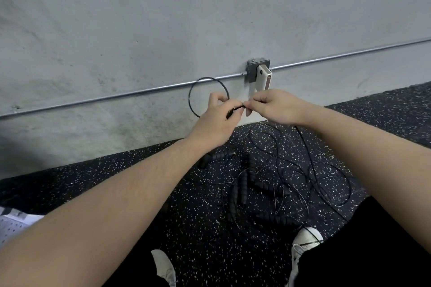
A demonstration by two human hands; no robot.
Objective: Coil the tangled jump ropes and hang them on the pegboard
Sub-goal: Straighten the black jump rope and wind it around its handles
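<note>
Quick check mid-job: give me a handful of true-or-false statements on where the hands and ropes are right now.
1. Both hands pinch one thin black cord. True: left hand, right hand.
2. A loop of cord stands up above the left hand. True.
3. All the ropes are already coiled. False: a tangle lies spread on the floor.
4. The rope handles are held in the hands. False: they lie on the floor.
5. The floor is bare concrete. False: it is black and speckled.

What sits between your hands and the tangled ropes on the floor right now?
In the head view, only thin black cord: one strand drops from the right hand to the tangled ropes on the speckled floor. Otherwise open air; the left hand holds a loop.
</note>
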